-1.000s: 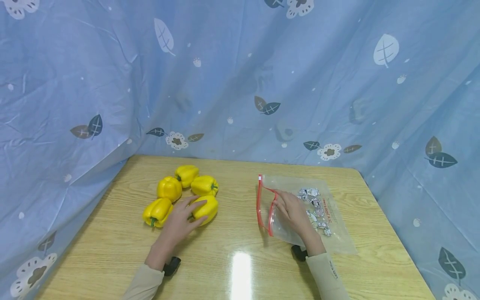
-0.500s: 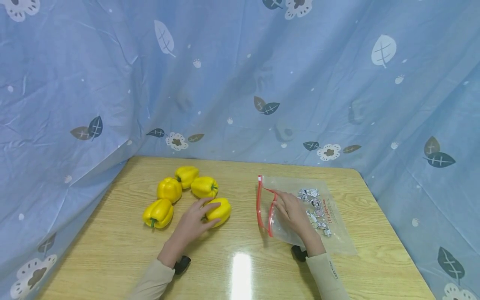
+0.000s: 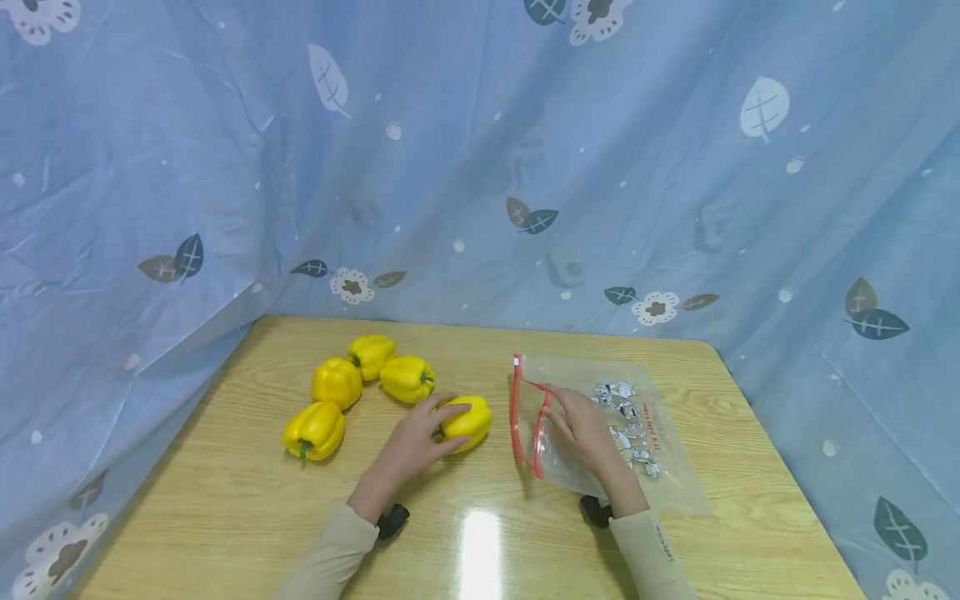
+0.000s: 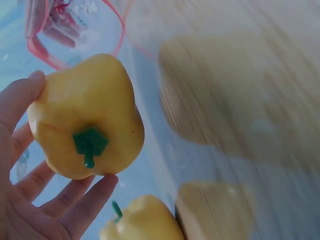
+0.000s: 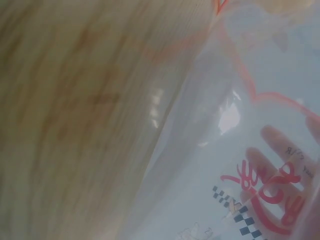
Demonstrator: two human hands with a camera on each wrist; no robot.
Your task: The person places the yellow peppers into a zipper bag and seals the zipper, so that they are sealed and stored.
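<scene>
My left hand (image 3: 411, 446) grips a yellow bell pepper (image 3: 469, 423) from its stem side, just above the table. In the left wrist view thumb and fingers lie around the pepper (image 4: 90, 112), whose green stem faces the camera. A clear plastic zip bag (image 3: 678, 475) with a red seal and printed cartoon figures lies to the right. At its mouth, my right hand (image 3: 588, 429) pinches the upper red edge, lifting it apart from the lower one. Through the clear film in the right wrist view, fingers (image 5: 280, 155) show behind red lettering. The bag's mouth faces the held pepper.
On the left of the wooden table (image 3: 225, 517) sit several more yellow bell peppers (image 3: 336, 383) in a loose cluster. A blue leaf-patterned curtain (image 3: 450, 167) hangs behind and along both sides of the table.
My left hand has carried the yellow bell pepper rightward, away from the others and closer to the bag's mouth. My right hand keeps its hold on the bag's edge.
</scene>
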